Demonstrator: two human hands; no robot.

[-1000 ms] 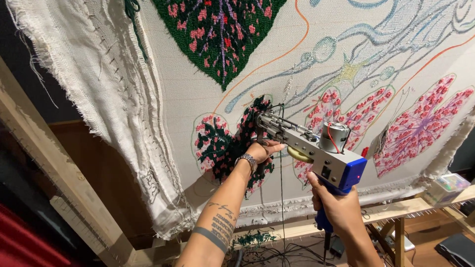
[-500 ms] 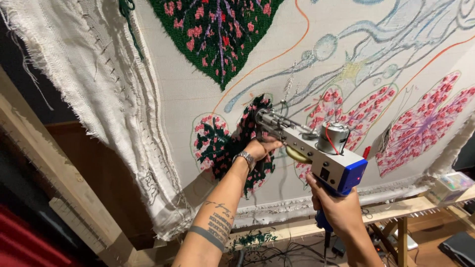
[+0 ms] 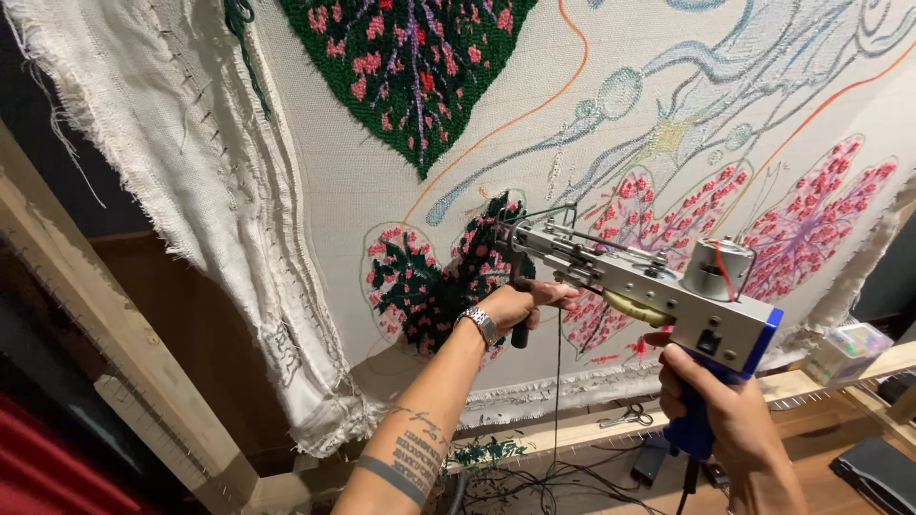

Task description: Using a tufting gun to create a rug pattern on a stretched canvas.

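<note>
While both hands hold, tufting gun barely shifted

The cloth is cream with dark green leaves flecked pink and red; the tufting gun is silver with a blue grip.

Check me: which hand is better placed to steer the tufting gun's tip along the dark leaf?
Left, probably. The left hand grips the front handle just under the tip of the tufting gun, right at the dark leaf. The right hand holds the blue rear grip, farther from the cloth.
</note>
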